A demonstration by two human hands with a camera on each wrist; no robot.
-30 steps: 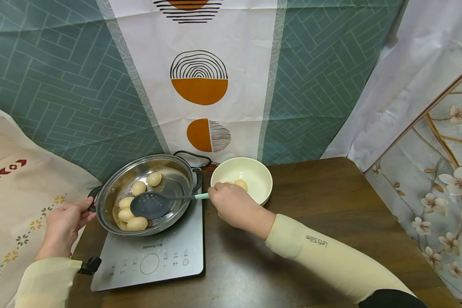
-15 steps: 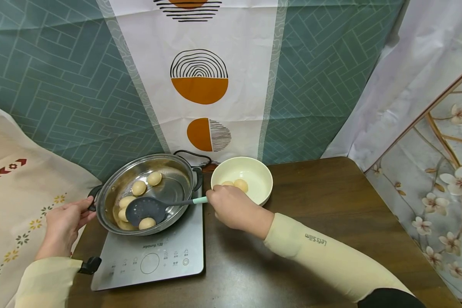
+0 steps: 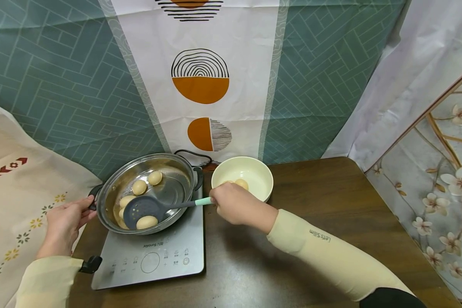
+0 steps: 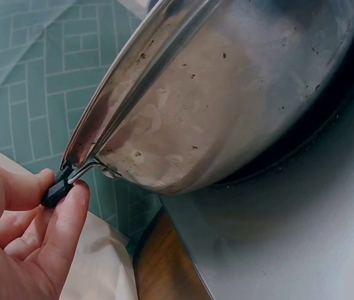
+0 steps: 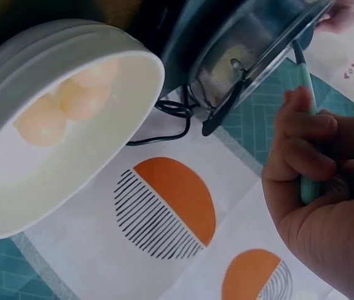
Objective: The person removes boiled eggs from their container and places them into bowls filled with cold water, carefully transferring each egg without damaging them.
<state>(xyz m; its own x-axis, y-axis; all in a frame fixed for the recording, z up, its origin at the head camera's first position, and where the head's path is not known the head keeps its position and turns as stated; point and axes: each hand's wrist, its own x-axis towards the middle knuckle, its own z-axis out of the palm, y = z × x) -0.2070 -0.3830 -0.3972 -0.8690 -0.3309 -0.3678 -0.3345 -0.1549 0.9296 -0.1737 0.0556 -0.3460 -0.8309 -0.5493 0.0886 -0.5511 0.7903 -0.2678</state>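
My left hand (image 3: 63, 224) pinches the black side handle (image 4: 55, 190) of a steel pan (image 3: 109, 214) between thumb and fingers. The pan sits on an induction cooktop (image 3: 177, 239), with several pale brown eggs (image 3: 139, 187) inside. My right hand (image 3: 242, 203) grips the mint-green handle of a slotted spoon (image 3: 138, 207). The spoon's dark perforated head is down in the pan's near left part. One egg (image 3: 147, 222) overlaps the head at its near edge, and another is partly hidden behind it. Just behind my right hand stands a cream bowl (image 3: 252, 164) holding several eggs (image 5: 84, 99).
A black cord (image 3: 194, 152) runs behind the pan towards the bowl. The dark wooden table (image 3: 331, 188) extends to the right. A green and white patterned cloth (image 3: 312, 85) hangs at the back, with a floral panel (image 3: 442, 214) on the right.
The spoon's head has moved left and towards the near side of the pan. The nearest egg has shifted right and now overlaps the head. My left hand has stayed on the handle.
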